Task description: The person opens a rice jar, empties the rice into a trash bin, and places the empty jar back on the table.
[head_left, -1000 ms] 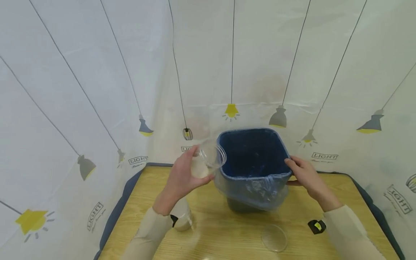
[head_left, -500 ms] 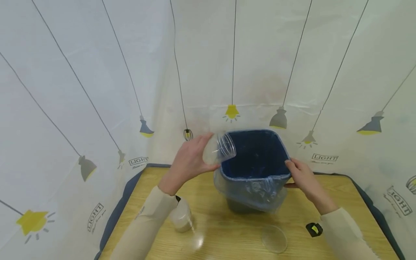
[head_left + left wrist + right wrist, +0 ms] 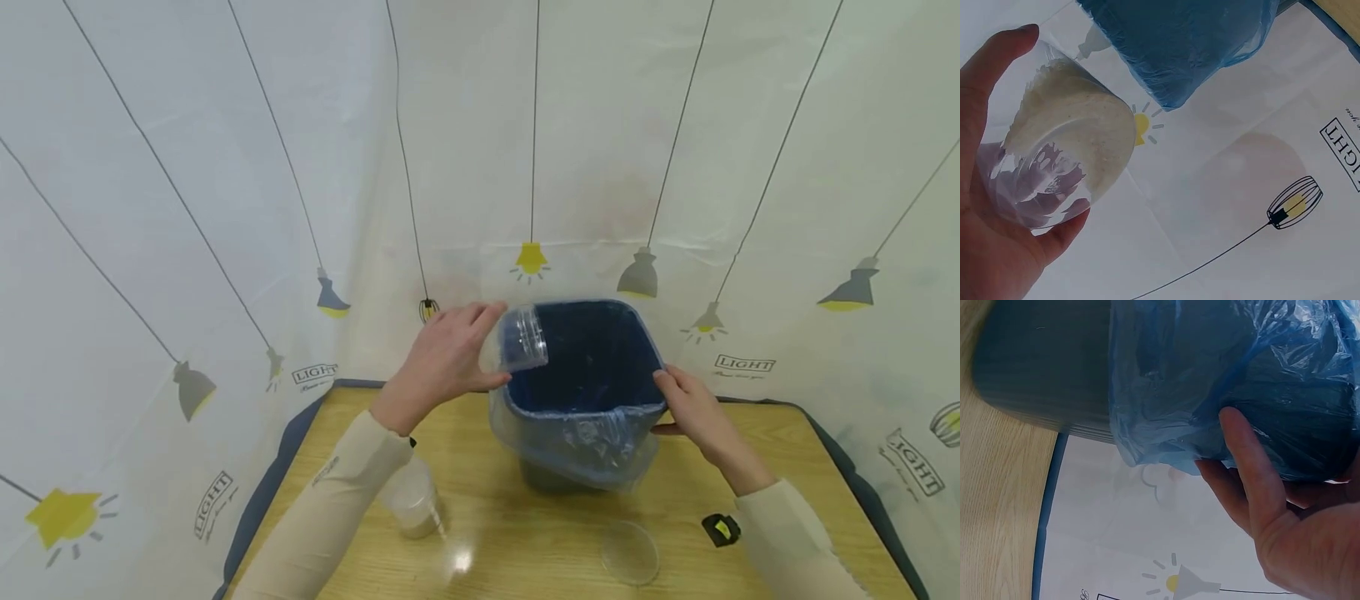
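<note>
My left hand (image 3: 446, 354) grips a clear plastic jar (image 3: 519, 342), tipped on its side with its mouth over the left rim of a dark blue trash bin (image 3: 555, 477). In the left wrist view, a pale, off-white mass lies inside the jar (image 3: 1088, 128), with thumb and fingers curled round the wall. A thin blue bag (image 3: 600, 446) lines the bin and hangs folded down outside it. With my right hand (image 3: 701, 417) I hold the bin's right rim, thumb on top and fingers beneath, against the bag (image 3: 1172, 394).
A second clear container (image 3: 414, 500) with whitish contents stands on the wooden table (image 3: 525, 558), near my left forearm. Nearer the front lies a clear round lid (image 3: 630, 552). A small black object with a yellow-green patch (image 3: 722, 530) lies by my right sleeve. Lamp-printed sheeting (image 3: 600, 167) surrounds the table.
My left hand has moved right and slightly up, bringing the jar over the bin's rim and tipping its mouth further down. The right hand keeps its hold on the rim.
</note>
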Demonstrator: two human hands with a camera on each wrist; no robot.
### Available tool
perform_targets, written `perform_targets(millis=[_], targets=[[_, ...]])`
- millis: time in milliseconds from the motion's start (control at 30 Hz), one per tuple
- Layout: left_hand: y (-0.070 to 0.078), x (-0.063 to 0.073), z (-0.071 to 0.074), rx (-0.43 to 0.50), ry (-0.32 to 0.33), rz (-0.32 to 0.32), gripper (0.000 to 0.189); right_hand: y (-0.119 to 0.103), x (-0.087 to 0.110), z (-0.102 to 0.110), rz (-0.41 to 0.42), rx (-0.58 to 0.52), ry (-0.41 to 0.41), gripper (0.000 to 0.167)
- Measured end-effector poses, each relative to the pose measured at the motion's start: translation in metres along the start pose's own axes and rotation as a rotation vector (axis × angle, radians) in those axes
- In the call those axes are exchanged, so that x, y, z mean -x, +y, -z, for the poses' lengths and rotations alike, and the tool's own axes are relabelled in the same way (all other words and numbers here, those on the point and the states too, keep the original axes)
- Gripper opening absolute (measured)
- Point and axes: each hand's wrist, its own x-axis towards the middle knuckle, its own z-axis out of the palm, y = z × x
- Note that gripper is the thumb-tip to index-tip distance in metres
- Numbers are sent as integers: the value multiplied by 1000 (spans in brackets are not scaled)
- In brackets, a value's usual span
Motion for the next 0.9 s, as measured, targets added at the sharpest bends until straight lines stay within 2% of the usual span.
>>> perform_targets(millis=[267,367,500,733,900], targets=[[7,-10,0,-75,-46,-28,95,1,2,-2,0,-1,15,66],[10,-12,0,-96,-35,-34,95,1,2,-1,0,-2,19,68],[12,-14,0,-127,-20,-72,95,1,2,-1,-2,-2,26,68],[14,-14,-6,-182,-18,-140,92,2,0,-1,-24,-18,16,69],[17,-15,-6,-245,-24,-173,89,0,2,-1,-9,-17,18,68]])
